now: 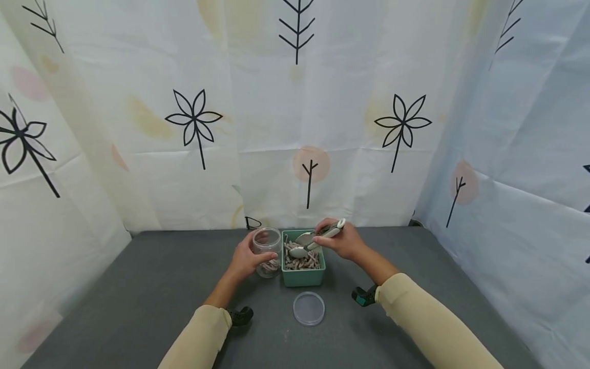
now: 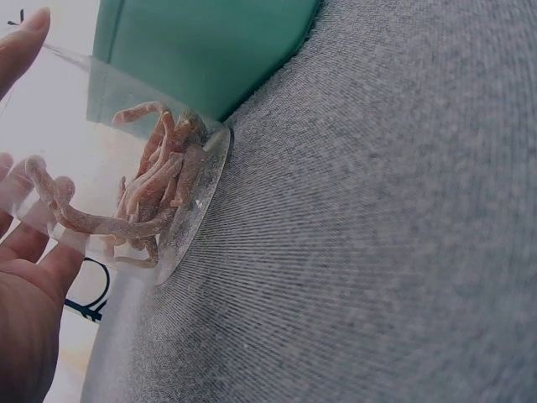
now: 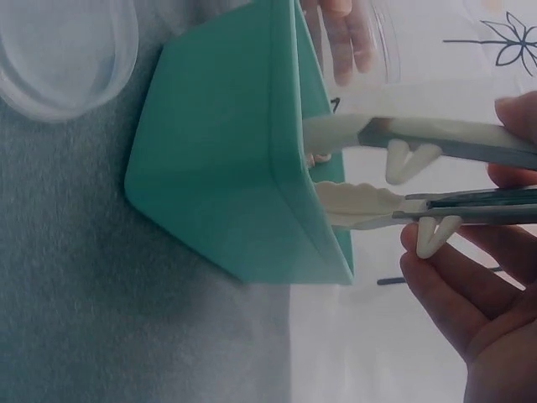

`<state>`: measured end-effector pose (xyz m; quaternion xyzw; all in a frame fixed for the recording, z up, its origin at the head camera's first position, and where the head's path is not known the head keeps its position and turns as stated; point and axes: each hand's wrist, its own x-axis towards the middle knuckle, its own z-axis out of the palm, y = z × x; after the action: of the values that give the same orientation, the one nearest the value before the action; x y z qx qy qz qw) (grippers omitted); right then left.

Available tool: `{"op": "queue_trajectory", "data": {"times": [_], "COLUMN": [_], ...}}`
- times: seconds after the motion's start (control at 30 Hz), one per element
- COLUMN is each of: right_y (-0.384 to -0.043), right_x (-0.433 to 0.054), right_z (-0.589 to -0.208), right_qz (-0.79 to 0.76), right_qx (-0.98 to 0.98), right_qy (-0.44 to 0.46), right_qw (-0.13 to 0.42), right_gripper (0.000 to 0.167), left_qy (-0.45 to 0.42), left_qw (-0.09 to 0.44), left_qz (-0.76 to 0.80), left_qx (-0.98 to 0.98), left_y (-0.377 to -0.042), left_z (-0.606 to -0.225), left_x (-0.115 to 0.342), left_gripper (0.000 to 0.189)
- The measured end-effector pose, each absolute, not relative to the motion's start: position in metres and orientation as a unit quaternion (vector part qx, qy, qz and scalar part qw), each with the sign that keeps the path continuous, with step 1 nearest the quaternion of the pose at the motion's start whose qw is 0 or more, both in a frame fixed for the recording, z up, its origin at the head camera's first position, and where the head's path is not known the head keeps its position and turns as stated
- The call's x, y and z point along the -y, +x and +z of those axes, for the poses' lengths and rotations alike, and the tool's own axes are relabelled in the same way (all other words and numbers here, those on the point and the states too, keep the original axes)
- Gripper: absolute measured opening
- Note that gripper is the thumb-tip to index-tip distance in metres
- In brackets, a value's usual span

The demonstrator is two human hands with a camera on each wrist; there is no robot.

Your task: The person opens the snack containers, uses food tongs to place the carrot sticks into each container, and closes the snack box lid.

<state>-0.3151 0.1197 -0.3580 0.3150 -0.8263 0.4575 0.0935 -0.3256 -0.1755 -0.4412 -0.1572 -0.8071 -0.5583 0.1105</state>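
The fingers (image 3: 440,298) of the right hand (image 1: 346,243) are bent around a pair of tongs (image 1: 328,234), thumb on one arm and fingertips on the other, a little right of the centre of the frame in the head view. The two tong arms stand spread apart, and their pale, scalloped tips reach down and to the left, inside the rim of a green container (image 1: 301,278) just below centre. Brownish, twig-like pieces (image 1: 301,263) lie heaped in it, around and below the tips.

The left hand (image 1: 243,259) has its thumb and fingers spread wide around a clear jar (image 1: 273,248), gripping it just beside the container's left wall. The jar's mouth faces up, and a small tangle of similar pieces (image 2: 159,180) sits toward its bottom.

Below the container in the head view, a round clear lid (image 1: 309,308) lies flat on the dark grey surface (image 1: 286,343). Cream sleeves (image 1: 433,315) enter from the lower edge, with a dark wrist device (image 1: 364,296) at each cuff. A white cloth (image 1: 258,92) printed with black flowers and pastel patches fills the upper frame.
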Motion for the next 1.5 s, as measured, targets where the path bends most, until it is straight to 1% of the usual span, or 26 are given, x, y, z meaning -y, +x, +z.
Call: {"op": "queue_trajectory", "data": {"times": [0.23,0.43,0.57,0.73,0.9,1.07,1.33,1.5], "right_y": [-0.317,-0.315,-0.309,-0.295,-0.291,-0.29,-0.288,-0.288], "right_x": [-0.118,-0.123,-0.127,-0.128,-0.13,-0.132,-0.127,-0.122], "right_z": [-0.361,-0.358,-0.349,-0.332,-0.325,-0.324,-0.33,-0.334], "right_qz": [0.484,0.543,0.567,0.577,0.575,0.573,0.546,0.532], "right_qx": [0.812,0.773,0.748,0.736,0.743,0.747,0.769,0.777], "right_qy": [0.304,0.304,0.317,0.326,0.31,0.305,0.306,0.31], "right_qw": [0.122,0.126,0.134,0.14,0.147,0.146,0.126,0.129], "right_gripper": [0.008,0.011,0.013,0.015,0.014,0.013,0.014,0.013], "left_qy": [-0.168,-0.164,-0.161,-0.163,-0.167,-0.161,-0.155,-0.153], "left_qw": [0.114,0.113,0.112,0.112,0.112,0.107,0.107,0.105], "left_qz": [-0.555,-0.56,-0.559,-0.556,-0.555,-0.558,-0.56,-0.561], "left_qx": [0.807,0.804,0.806,0.808,0.807,0.807,0.807,0.807], "left_y": [-0.326,-0.325,-0.326,-0.325,-0.326,-0.325,-0.323,-0.323], "left_z": [-0.442,-0.44,-0.438,-0.437,-0.437,-0.436,-0.436,-0.436], "left_x": [0.175,0.174,0.173,0.173,0.174,0.175,0.176,0.175], "left_gripper": [0.081,0.081,0.081,0.08,0.079,0.082,0.081,0.082]}}
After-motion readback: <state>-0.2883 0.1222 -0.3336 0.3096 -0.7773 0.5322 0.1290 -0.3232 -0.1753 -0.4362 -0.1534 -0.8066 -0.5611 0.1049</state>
